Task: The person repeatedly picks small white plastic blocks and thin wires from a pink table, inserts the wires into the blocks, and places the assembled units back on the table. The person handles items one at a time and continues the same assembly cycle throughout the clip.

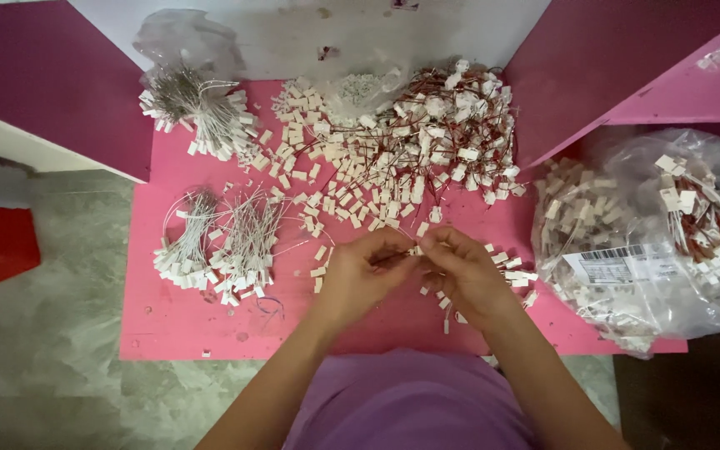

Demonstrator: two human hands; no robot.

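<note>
Left hand (358, 275) and right hand (464, 271) meet at centre of the pink worktop (177, 321), fingertips pinched on a small white plastic connector block (417, 250) with a thin wire. Loose blocks (352, 175) lie at 12 o'clock, red-wired bundle (460, 125) at 1, clear bag (652, 242) at 3, white-wired bunches (218, 242) at 9. Judgement: steady the block, feed the wire straight.
</note>
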